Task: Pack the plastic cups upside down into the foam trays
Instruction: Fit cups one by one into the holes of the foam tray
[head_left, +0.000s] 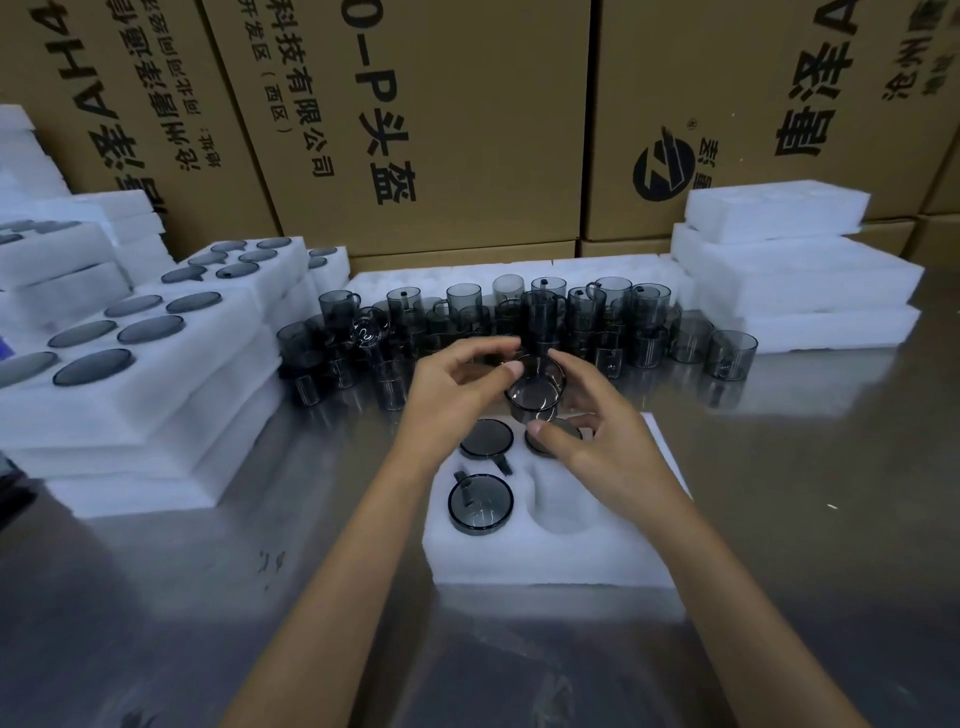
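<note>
Both hands on one cup, above the tray.

We hold a smoky cup between our hands: left hand with thumb at the rim, right hand cupped round its 3 o'clock side, fingers half curled. It hangs tilted, mouth toward us, over the far end of the tray on the steel surface. Three cups sit bottom-up in the tray: two far, one at 9 o'clock; the pocket at 3 o'clock is empty. Loose cups crowd at 12 o'clock. Filled trays stack at 10 o'clock, foam at 2 o'clock, cartons behind.
</note>
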